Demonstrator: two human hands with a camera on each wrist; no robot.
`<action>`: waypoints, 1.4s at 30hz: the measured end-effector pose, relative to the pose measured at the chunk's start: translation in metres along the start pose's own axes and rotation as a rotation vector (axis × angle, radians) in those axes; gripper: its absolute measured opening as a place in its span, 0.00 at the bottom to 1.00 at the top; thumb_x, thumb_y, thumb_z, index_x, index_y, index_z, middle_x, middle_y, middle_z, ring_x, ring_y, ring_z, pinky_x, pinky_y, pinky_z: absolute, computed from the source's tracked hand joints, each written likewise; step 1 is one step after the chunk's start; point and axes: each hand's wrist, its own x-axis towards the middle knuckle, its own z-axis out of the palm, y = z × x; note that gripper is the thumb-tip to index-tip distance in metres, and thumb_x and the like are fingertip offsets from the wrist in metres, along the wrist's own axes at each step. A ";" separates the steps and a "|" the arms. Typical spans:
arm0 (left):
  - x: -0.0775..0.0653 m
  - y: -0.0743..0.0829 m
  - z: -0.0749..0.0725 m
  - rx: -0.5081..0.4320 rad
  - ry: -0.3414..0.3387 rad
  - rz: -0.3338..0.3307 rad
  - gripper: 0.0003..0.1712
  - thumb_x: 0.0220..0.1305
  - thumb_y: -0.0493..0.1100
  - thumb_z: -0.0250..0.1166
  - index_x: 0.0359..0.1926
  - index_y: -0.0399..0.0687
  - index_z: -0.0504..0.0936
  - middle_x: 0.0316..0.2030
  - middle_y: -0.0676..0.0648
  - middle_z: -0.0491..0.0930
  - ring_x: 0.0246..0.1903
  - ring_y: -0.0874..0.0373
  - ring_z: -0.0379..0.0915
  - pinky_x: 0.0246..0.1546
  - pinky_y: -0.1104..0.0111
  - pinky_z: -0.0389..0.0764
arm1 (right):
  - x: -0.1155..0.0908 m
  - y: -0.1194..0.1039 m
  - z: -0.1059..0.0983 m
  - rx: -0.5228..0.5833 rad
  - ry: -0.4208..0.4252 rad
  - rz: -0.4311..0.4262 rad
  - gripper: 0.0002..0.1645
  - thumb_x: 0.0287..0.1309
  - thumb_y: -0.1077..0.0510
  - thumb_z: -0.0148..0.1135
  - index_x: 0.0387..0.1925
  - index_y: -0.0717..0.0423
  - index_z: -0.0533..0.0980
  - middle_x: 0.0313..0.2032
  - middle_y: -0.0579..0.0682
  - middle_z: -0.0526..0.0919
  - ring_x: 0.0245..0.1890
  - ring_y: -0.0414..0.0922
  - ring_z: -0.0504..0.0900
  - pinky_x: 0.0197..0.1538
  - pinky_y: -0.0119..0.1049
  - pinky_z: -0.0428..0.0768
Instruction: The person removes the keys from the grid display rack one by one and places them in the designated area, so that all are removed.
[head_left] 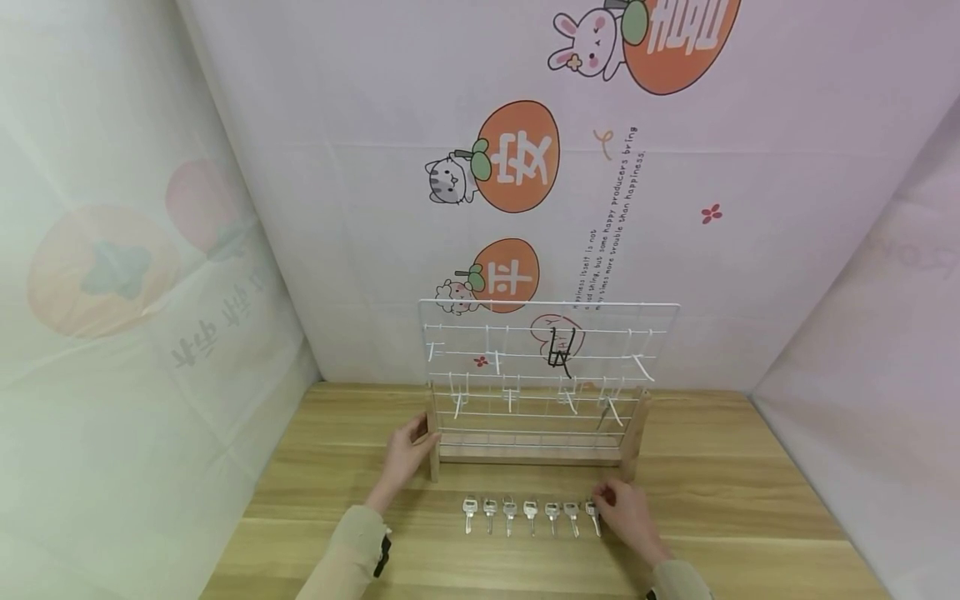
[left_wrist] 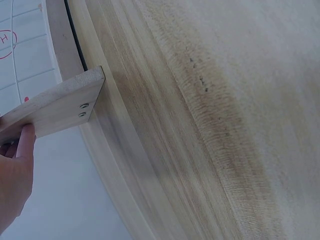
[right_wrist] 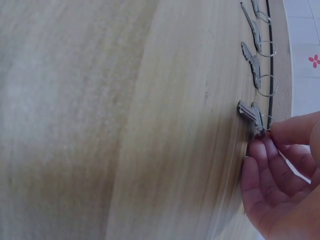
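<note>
My left hand (head_left: pixel 407 454) grips the left wooden post (head_left: pixel 432 450) of a white wire grid rack (head_left: pixel 525 379); in the left wrist view the thumb lies against the wood. At the right end of a row of silver keys, my right hand (head_left: pixel 624 510) pinches the ring of the last key (head_left: pixel 592 515). The right wrist view shows thumb and fingertip together on that ring, with the key (right_wrist: pixel 250 115) slanting from it close over the table. The other keys, such as one key (head_left: pixel 531 515) mid-row, lie side by side with their rings toward the rack.
White hooks (head_left: pixel 510 400) stick out from the grid in two rows, with one black hook (head_left: pixel 558 346) in the upper row. A wooden bar (head_left: pixel 528 455) joins the posts low down. Printed cloth (head_left: pixel 360 250) hangs behind the wooden table (head_left: pixel 720 467) and along its sides.
</note>
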 end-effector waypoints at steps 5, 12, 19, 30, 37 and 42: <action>0.000 0.001 0.000 -0.009 -0.005 -0.008 0.33 0.64 0.34 0.65 0.66 0.22 0.65 0.62 0.23 0.71 0.61 0.30 0.71 0.60 0.54 0.81 | 0.001 0.001 0.000 -0.010 -0.003 -0.006 0.02 0.52 0.67 0.67 0.29 0.61 0.80 0.27 0.48 0.84 0.26 0.35 0.75 0.28 0.22 0.76; 0.000 0.001 0.000 -0.005 -0.003 -0.001 0.33 0.65 0.33 0.65 0.66 0.22 0.64 0.62 0.23 0.71 0.61 0.30 0.71 0.60 0.53 0.80 | 0.000 0.002 0.002 -0.007 0.011 -0.005 0.05 0.52 0.68 0.67 0.28 0.57 0.80 0.26 0.47 0.83 0.26 0.35 0.75 0.28 0.22 0.76; 0.000 -0.001 0.000 -0.004 0.002 -0.002 0.33 0.63 0.32 0.65 0.66 0.21 0.64 0.61 0.23 0.71 0.61 0.31 0.72 0.60 0.54 0.81 | -0.001 0.002 0.002 0.008 0.016 0.006 0.04 0.52 0.68 0.67 0.28 0.57 0.80 0.26 0.48 0.83 0.26 0.34 0.75 0.29 0.22 0.77; -0.001 0.001 0.000 0.016 0.014 -0.008 0.33 0.64 0.33 0.65 0.65 0.22 0.65 0.61 0.24 0.72 0.60 0.32 0.74 0.59 0.56 0.82 | -0.002 0.001 0.000 0.023 0.008 0.027 0.04 0.51 0.67 0.67 0.30 0.58 0.81 0.27 0.48 0.84 0.28 0.36 0.76 0.30 0.22 0.78; -0.001 0.001 0.001 -0.004 0.020 -0.007 0.32 0.63 0.31 0.65 0.65 0.22 0.66 0.60 0.24 0.73 0.60 0.32 0.74 0.59 0.57 0.82 | 0.000 0.002 -0.004 0.039 -0.011 0.064 0.04 0.54 0.66 0.65 0.33 0.59 0.80 0.29 0.49 0.84 0.30 0.38 0.78 0.31 0.22 0.79; -0.001 0.002 0.001 0.002 0.024 0.002 0.32 0.62 0.30 0.66 0.64 0.22 0.66 0.60 0.24 0.73 0.59 0.32 0.75 0.58 0.58 0.83 | -0.001 -0.006 -0.013 0.080 -0.026 0.094 0.05 0.57 0.64 0.64 0.37 0.60 0.79 0.32 0.50 0.85 0.32 0.39 0.81 0.33 0.24 0.82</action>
